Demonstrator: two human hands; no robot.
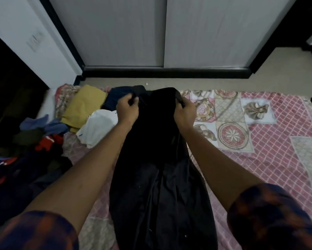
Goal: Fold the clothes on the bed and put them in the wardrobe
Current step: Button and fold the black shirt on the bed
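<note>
Head view: both hands, left and right, each grip the far edge of a black garment that lies lengthwise on the pink patterned bed; unfolded clothes are piled at left, with the wardrobe shut beyond.

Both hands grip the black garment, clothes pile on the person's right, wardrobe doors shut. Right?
No: head view shows the clothes pile on the person's left. Both the left hand and right hand grip the black garment; wardrobe doors are shut.
</note>
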